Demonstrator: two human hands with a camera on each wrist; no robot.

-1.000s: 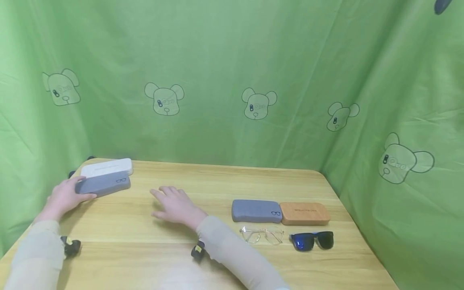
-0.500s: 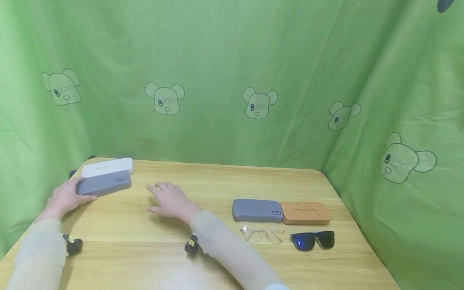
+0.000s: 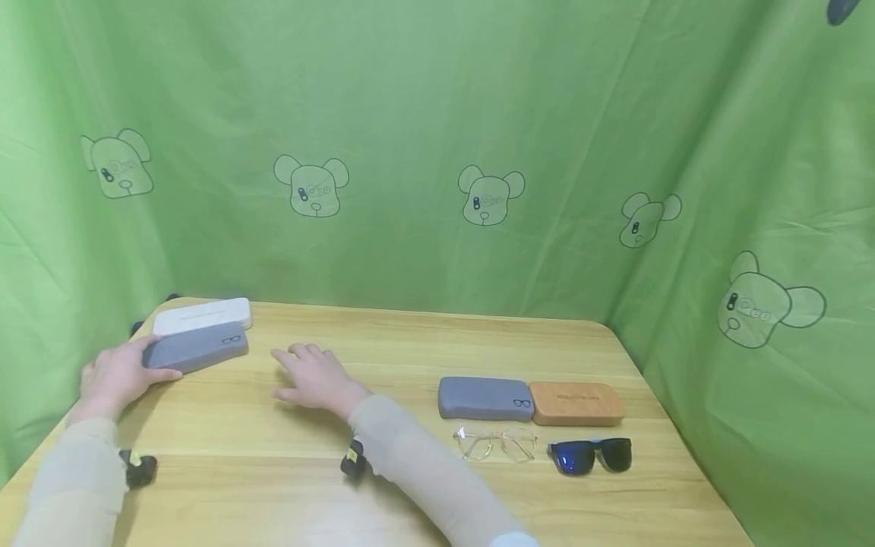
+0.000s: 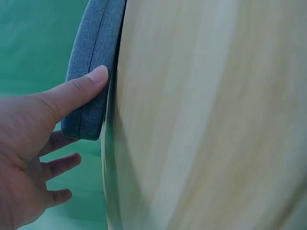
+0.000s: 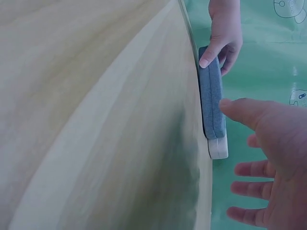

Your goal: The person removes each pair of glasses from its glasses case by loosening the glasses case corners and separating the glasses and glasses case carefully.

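At the table's far left lies a blue-grey glasses case point(image 3: 196, 348) with a small glasses print on its lid. My left hand point(image 3: 118, 377) grips its near left end. The left wrist view shows the thumb point(image 4: 81, 93) on the fabric case point(image 4: 88, 62), the forefinger partly hidden behind it and the other fingers free. A white glasses case point(image 3: 203, 315) sits directly behind the blue-grey one. To the right of the cases my right hand point(image 3: 316, 377) hovers over the table with spread fingers, holding nothing; in the right wrist view its thumb point(image 5: 240, 109) appears near the case.
On the right of the wooden table point(image 3: 273, 494) a second blue-grey case point(image 3: 484, 398) adjoins a wood-patterned orange case point(image 3: 576, 403). Clear-framed eyeglasses point(image 3: 497, 444) and dark sunglasses point(image 3: 591, 456) lie in front of them. A green curtain point(image 3: 410, 251) surrounds the table's back and sides.
My right hand has drifted a little left, toward the cases. My left hand and the blue-grey case it grips have stayed almost in place.
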